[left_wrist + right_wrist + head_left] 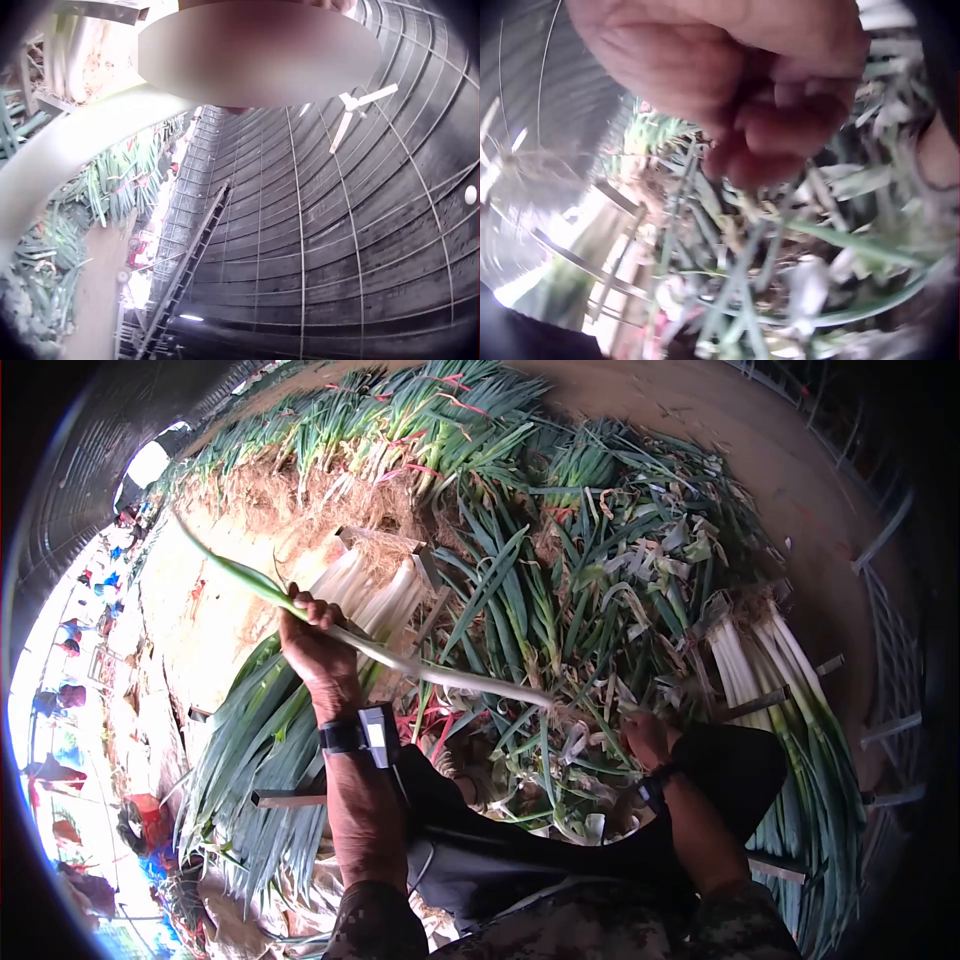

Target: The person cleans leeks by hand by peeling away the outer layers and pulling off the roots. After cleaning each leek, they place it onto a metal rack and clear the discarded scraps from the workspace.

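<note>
**Green onion held aloft over leaf litter**

Item: one green onion (pixel 450 678), landmark for all places below
Left hand (pixel 320 653): grip curled round the onion toward its leafy end
Right hand (pixel 652 742): just beside the onion's root end, fingers curled in; whether they pinch a scrap cannot be told
Left bundle (pixel 265 750): below the onion's leafy end; right bundle (pixel 820 780): right of its root end
Step, judged: stripping outer skin; next move probably calls for pulling any loose layers free
Hard to make out: onion's roots, confused with leaf litter (pixel 640 600); left hand, mostly blurred over in the left wrist view
</note>
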Motion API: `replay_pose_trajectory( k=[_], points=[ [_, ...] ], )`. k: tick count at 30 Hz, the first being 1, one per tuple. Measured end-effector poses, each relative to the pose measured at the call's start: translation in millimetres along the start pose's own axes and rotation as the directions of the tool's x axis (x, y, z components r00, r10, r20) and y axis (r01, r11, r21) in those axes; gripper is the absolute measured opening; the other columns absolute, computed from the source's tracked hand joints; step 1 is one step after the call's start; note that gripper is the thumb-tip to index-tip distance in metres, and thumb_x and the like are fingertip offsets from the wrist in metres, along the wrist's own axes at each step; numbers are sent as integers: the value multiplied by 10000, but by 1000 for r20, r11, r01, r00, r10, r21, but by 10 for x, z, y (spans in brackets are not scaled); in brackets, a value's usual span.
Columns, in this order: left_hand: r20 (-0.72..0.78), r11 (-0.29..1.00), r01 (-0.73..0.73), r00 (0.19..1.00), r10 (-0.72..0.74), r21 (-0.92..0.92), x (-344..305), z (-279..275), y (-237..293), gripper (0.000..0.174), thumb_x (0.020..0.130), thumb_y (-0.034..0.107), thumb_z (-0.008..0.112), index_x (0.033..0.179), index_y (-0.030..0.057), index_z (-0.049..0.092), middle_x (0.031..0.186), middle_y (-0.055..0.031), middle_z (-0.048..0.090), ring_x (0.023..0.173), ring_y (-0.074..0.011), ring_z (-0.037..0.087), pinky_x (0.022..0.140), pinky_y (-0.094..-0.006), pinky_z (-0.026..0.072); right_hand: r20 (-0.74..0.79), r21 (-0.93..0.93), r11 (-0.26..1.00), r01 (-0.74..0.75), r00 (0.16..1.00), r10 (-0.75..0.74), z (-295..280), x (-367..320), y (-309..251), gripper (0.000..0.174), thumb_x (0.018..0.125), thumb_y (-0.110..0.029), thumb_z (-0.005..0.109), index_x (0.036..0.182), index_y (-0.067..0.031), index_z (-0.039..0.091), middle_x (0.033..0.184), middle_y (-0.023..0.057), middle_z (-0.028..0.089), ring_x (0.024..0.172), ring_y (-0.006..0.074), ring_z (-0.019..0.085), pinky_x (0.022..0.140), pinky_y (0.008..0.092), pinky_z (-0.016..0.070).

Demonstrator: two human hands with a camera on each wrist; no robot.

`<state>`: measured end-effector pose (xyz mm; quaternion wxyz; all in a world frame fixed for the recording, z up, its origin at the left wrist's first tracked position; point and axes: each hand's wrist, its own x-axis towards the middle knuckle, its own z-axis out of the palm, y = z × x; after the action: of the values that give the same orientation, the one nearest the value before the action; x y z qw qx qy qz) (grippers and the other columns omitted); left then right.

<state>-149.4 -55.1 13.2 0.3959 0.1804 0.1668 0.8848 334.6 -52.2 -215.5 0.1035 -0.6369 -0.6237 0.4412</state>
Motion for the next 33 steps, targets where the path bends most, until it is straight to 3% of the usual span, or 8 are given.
replay_pose_trajectory(
  k=[5,7,9,16,20,24,27,33],
  points=[
    [136,991,49,990,-31,-129,-67,31,-4,267,986,235,483,1110,35,611,734,15,546,568,-114,456,575,-267,378,-105,-206,914,350,921,-376,165,120,-206,291,858,-18,540,1112,0,679,987,186,706,944,209,689,769,331,520],
    [262,977,137,961,-91,-165,-48,-2,-26,289,972,217,478,1125,11,612,729,13,531,569,-115,447,599,-282,372,-62,293,862,413,908,-414,76,235,-472,265,875,-6,557,1106,0,686,980,151,722,920,177,687,772,311,525],
    [367,951,241,917,-158,-193,-32,1,-74,309,966,207,462,1135,-9,606,720,8,517,560,-115,436,602,-278,367,-46,184,906,380,924,-379,-160,92,-1011,187,905,-46,623,1068,5,699,951,100,742,850,114,675,743,270,536],
    [424,922,302,888,-180,-242,-144,138,-305,332,969,185,486,1198,-34,584,755,-35,551,551,-121,445,554,-272,359,71,188,691,698,692,-718,-116,-629,-2505,232,892,-134,702,1058,27,697,925,105,739,857,141,702,782,281,568],
    [428,916,309,886,-179,-257,-153,133,-345,322,964,209,509,1168,-29,580,779,-56,566,556,-127,457,539,-268,370,186,183,784,593,762,-620,114,-575,-2571,224,874,-148,712,1013,28,706,824,105,722,762,112,687,693,276,550],
    [332,928,269,927,-176,-258,-189,174,-360,365,969,292,531,1150,-21,584,788,-56,548,569,-140,455,527,-268,384,111,112,749,653,741,-663,115,-651,-2599,159,858,-108,684,965,4,722,695,81,681,629,93,626,580,277,492],
    [215,941,226,961,-173,-250,-245,293,-358,443,995,413,521,1123,-6,588,771,-41,523,573,-141,442,497,-268,388,70,141,726,673,724,-686,146,-642,-2568,155,860,-108,681,957,7,718,681,79,670,613,99,618,570,282,489],
    [299,935,255,938,-177,-246,-230,242,-364,487,1017,481,483,1119,12,567,747,-27,518,562,-124,446,466,-254,385,67,107,759,642,757,-650,175,-548,-2488,157,895,-105,633,956,32,682,748,91,690,642,113,640,595,263,503]
  ],
)
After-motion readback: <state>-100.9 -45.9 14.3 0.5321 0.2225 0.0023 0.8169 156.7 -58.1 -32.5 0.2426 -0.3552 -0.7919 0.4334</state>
